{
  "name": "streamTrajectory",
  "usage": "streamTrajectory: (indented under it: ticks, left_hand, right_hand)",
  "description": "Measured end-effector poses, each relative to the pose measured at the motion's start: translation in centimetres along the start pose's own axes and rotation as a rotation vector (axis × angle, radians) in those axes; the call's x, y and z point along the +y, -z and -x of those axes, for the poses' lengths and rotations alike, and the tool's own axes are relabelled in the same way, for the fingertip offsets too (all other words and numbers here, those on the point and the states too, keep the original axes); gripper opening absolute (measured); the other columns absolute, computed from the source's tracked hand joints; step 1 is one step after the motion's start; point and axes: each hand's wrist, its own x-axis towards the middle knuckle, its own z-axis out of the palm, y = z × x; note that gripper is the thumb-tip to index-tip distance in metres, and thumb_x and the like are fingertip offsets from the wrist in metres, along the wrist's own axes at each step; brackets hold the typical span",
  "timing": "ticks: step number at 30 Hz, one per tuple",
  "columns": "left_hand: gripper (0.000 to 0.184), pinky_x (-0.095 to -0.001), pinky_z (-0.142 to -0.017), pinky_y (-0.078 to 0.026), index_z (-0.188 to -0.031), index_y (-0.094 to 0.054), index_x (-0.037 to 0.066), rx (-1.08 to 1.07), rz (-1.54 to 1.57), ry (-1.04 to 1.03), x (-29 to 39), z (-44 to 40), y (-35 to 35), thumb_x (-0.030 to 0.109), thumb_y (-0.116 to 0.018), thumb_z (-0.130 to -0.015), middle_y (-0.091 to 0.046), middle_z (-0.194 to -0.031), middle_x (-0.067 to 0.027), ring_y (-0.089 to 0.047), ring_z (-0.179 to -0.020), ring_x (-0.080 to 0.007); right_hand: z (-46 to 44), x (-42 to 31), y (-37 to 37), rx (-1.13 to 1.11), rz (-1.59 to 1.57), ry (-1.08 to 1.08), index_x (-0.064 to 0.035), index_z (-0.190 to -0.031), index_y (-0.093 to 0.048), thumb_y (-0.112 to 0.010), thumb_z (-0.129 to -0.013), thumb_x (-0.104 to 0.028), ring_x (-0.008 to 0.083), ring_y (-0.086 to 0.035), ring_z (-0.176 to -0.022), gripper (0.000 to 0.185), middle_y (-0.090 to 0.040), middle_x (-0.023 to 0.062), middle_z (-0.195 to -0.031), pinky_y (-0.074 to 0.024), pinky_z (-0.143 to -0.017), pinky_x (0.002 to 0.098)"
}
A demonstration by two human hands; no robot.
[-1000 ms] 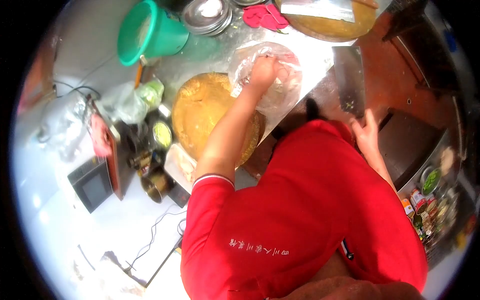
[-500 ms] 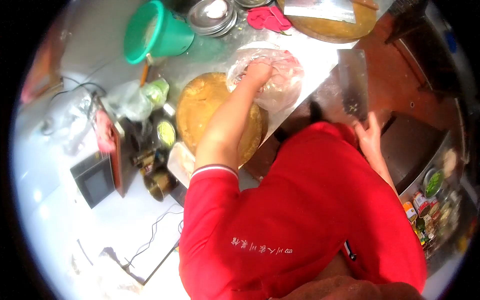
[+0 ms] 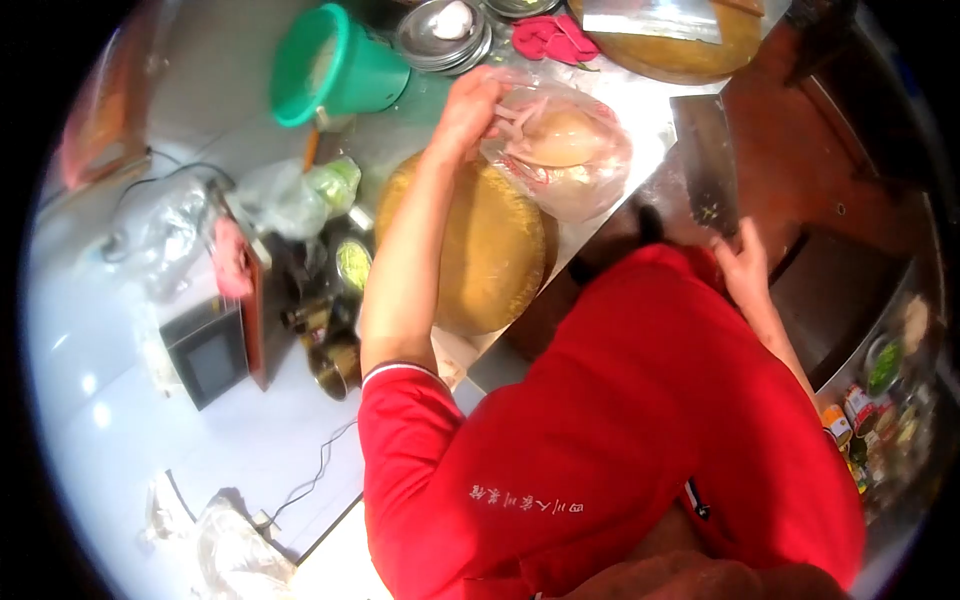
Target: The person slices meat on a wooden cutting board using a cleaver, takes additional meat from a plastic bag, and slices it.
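Note:
My left hand is closed around pale pink, strip-like raw meat at the left edge of a clear plastic bag. More pale, wet-looking contents show inside the bag; their kind is unclear. The bag rests on the counter beside a round wooden chopping block, which lies partly under my left forearm. On the right, my right hand grips the handle end of a cleaver. Its broad blade points away from me, with small bits stuck near the handle.
Beyond the block stand a green bucket and stacked metal plates. A pink cloth lies near a second chopping block bearing another broad blade. Left are a bowl of chopped greens and a dark-screened device. Cans stand right.
My left hand has come out of the bag's middle and moved left to its edge, now with pale meat in its fingers. The right hand keeps the cleaver in nearly the same position.

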Motion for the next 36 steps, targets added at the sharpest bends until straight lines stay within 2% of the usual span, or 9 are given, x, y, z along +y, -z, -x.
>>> streamTrajectory:
  ticks: [3,7,15,24,26,28,30,34,36]
  left_hand:
    - [0.027,-0.0227,-0.041,-0.034,-0.123,-0.062,0.003,0.102,0.25,-0.027,1.2,1.4,1.6,0.008,-0.051,-0.099,-0.055,-0.082,-0.0008,-0.045,-0.055,-0.0075]
    - [0.043,-0.0231,-0.04,-0.032,-0.137,-0.055,-0.001,0.125,0.493,-0.149,2.2,4.9,3.4,0.006,-0.054,-0.095,-0.049,-0.079,0.0004,-0.04,-0.053,-0.0066]
    - [0.046,-0.0208,-0.037,-0.031,-0.138,-0.054,-0.005,0.365,0.527,-0.431,4.7,15.7,9.7,0.006,-0.052,-0.094,-0.051,-0.075,0.0002,-0.04,-0.049,-0.0052]
    - [0.007,-0.0221,-0.037,-0.032,-0.104,-0.059,0.009,0.883,0.787,-0.15,-11.5,23.9,13.7,0.012,-0.052,-0.103,-0.056,-0.078,0.0002,-0.041,-0.05,-0.0071]
    - [0.013,-0.0223,-0.038,-0.031,-0.109,-0.061,0.007,0.943,0.828,-0.16,-16.2,25.2,14.9,0.01,-0.051,-0.102,-0.052,-0.075,0.0015,-0.039,-0.051,-0.0066]
    - [0.032,-0.0219,-0.039,-0.028,-0.123,-0.062,0.001,0.978,0.84,-0.097,-18.3,26.1,15.1,0.003,-0.048,-0.094,-0.052,-0.08,0.0009,-0.04,-0.053,-0.0073]
    - [0.036,-0.0225,-0.041,-0.029,-0.128,-0.06,0.001,0.986,0.801,-0.042,-20.5,26.5,14.5,0.003,-0.049,-0.093,-0.052,-0.084,0.0013,-0.041,-0.055,-0.0067]
    - [0.03,-0.023,-0.046,-0.032,-0.126,-0.06,0.002,0.937,0.767,-0.061,-21.9,27.5,13.9,0.01,-0.052,-0.099,-0.052,-0.085,0.0012,-0.04,-0.056,-0.0068]
    - [0.025,-0.0251,-0.047,-0.038,-0.121,-0.062,0.001,0.838,0.579,0.001,-25.5,27.3,14.4,0.009,-0.053,-0.099,-0.057,-0.088,-0.0016,-0.049,-0.058,-0.0099]
  right_hand:
    - [0.0,-0.1,-0.6,0.005,-0.039,0.021,0.0006,-0.108,-0.057,-0.068,-0.097,-0.007,0.0137,-0.051,-0.083,0.018,-0.063,0.0096,-0.089,-0.0485,-0.076,0.0329]
    - [0.0,-0.1,-1.3,0.003,-0.007,0.023,0.0009,-0.109,-0.056,-0.07,-0.096,-0.009,0.0142,-0.051,-0.082,0.022,-0.063,0.0135,-0.089,-0.0485,-0.076,0.0337]
    - [0.4,-1.4,-3.4,-0.02,0.09,0.104,0.0002,-0.109,-0.056,-0.072,-0.095,-0.009,0.0144,-0.052,-0.081,0.023,-0.063,0.0107,-0.087,-0.0495,-0.076,0.0335]
    - [1.7,-3.2,-7.2,-0.13,0.142,0.279,-0.0008,-0.107,-0.054,-0.074,-0.094,-0.011,0.0184,-0.05,-0.071,0.026,-0.057,0.0123,-0.078,-0.0465,-0.065,0.0392]
    - [2.0,-3.9,-8.2,-0.19,0.177,0.381,-0.0014,-0.106,-0.054,-0.074,-0.094,-0.011,0.0204,-0.05,-0.068,0.026,-0.056,0.0137,-0.076,-0.0458,-0.063,0.0394]
    - [2.5,-5.3,-9.4,-0.311,0.225,0.327,-0.0016,-0.105,-0.053,-0.074,-0.094,-0.011,0.0221,-0.049,-0.066,0.026,-0.055,0.0143,-0.075,-0.0448,-0.062,0.0397]
    - [2.8,-7.0,-10.5,-0.443,0.27,0.282,-0.0016,-0.104,-0.052,-0.074,-0.094,-0.011,0.023,-0.049,-0.065,0.026,-0.054,0.0148,-0.075,-0.0436,-0.061,0.0404]
    - [2.7,-9.7,-12.9,-0.718,0.358,0.27,-0.0002,-0.102,-0.05,-0.072,-0.096,-0.011,0.024,-0.047,-0.067,0.025,-0.051,0.0152,-0.076,-0.0413,-0.062,0.0425]
    - [2.9,-11.3,-14.4,-0.837,0.366,0.276,0.0001,-0.102,-0.05,-0.072,-0.096,-0.01,0.0243,-0.045,-0.067,0.025,-0.049,0.0146,-0.075,-0.0412,-0.063,0.0423]
